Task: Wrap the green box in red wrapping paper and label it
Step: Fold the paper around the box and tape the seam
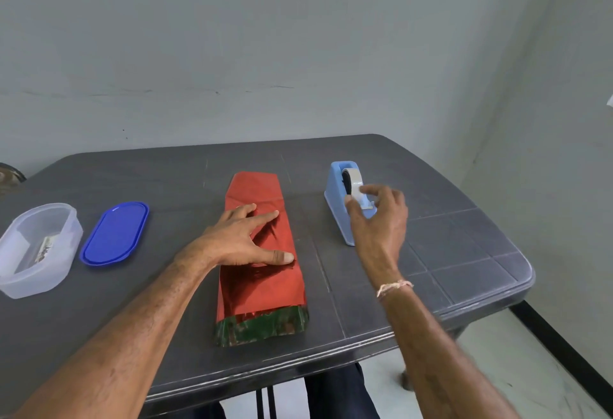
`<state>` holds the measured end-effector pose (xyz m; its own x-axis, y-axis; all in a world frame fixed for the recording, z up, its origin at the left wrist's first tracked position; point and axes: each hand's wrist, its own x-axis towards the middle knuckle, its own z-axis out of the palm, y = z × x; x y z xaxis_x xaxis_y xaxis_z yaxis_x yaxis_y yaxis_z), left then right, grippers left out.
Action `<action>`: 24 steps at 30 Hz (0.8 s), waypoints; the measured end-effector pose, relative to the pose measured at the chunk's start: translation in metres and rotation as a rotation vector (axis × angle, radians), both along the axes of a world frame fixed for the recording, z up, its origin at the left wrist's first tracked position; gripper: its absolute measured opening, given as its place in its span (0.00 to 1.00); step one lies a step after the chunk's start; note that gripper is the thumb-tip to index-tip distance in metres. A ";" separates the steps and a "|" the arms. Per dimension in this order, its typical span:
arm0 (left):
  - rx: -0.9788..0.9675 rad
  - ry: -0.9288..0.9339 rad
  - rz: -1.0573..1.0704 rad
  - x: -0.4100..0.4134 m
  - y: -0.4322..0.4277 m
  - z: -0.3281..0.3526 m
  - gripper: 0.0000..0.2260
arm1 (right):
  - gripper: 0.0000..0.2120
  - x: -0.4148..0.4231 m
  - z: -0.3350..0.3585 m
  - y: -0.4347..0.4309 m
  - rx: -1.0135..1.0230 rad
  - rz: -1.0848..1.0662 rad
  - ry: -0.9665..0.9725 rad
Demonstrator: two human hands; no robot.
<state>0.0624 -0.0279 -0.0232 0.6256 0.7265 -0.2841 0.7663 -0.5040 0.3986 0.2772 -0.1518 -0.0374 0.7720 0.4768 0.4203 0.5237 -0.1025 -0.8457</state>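
Green box [262,327], glossy paper [265,286], left hand [238,239] flat, right hand [378,219] pinching tape [355,186]

Single head-worn wide-angle view, looking forward and down, close over the near edge of the table [431,252], far wall [298,37] behind

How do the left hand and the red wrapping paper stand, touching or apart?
Touching. The head view shows the left hand flat on the red wrapping paper, fingers spread.

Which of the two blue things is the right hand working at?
The pale blue tape dispenser, where the right hand pinches the tape. The dark blue lid lies flat at the far left, untouched.
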 end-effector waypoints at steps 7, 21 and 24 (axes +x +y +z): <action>0.009 -0.006 -0.001 0.000 0.001 -0.002 0.65 | 0.29 0.035 -0.023 0.011 -0.350 0.057 0.188; 0.032 0.009 0.007 0.000 -0.002 -0.003 0.55 | 0.17 0.064 0.000 0.034 -0.349 0.209 0.306; 0.030 0.002 -0.001 -0.001 0.002 -0.005 0.62 | 0.17 0.082 0.021 0.042 -0.436 0.322 0.440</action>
<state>0.0618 -0.0260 -0.0279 0.6254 0.7344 -0.2636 0.7669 -0.5162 0.3813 0.3588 -0.1096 -0.0168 0.6184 0.7648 -0.1807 0.2032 -0.3777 -0.9034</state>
